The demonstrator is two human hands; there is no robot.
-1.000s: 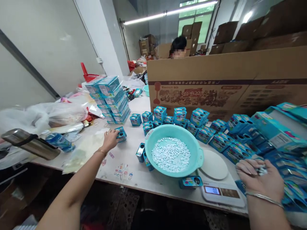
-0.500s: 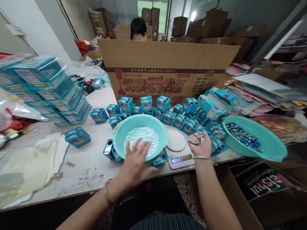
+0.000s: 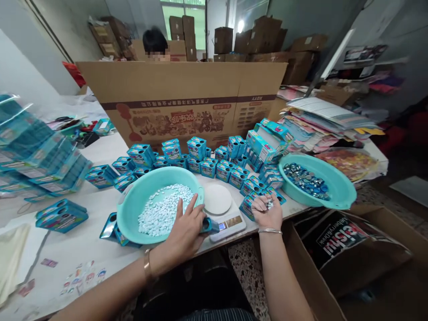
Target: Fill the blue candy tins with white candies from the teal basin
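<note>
1. Left hand [image 3: 187, 226]: at the 4 o'clock rim of the pellet basin [image 3: 125, 219], fingers loosely spread by a tin [image 3: 210, 225]. Half a second ago it was over the pellets [image 3: 160, 214]; whether it grips the tin, I cannot tell.
2. Right hand [image 3: 267, 213]: past the scale [image 3: 230, 229] at 3 o'clock from the basin, palm up, fingers curled round a few pellets, the same cupped hold as earlier.
3. Bag [image 3: 357, 243]: at 4 o'clock from the right hand, in an open carton [image 3: 314, 272]; it reads "eishui" with "berry&Drink" beside it, and shows more fully than earlier.
4. Scale: just beside the basin at 3 o'clock, its plate bare; the lit digits are too small to read.
5. Blue tins [image 3: 207, 167]: curving from the basin's 10 o'clock to 3; their print is too blurred to read surely.
6. Lid basin [image 3: 344, 196]: well off at 3 o'clock, holding shiny lids [image 3: 306, 180].
7. Cardboard [image 3: 200, 80]: standing at 12 o'clock, printed upside down with Chinese lettering and "XQYY".
8. Person [image 3: 155, 42]: behind it at 12 o'clock.
</note>
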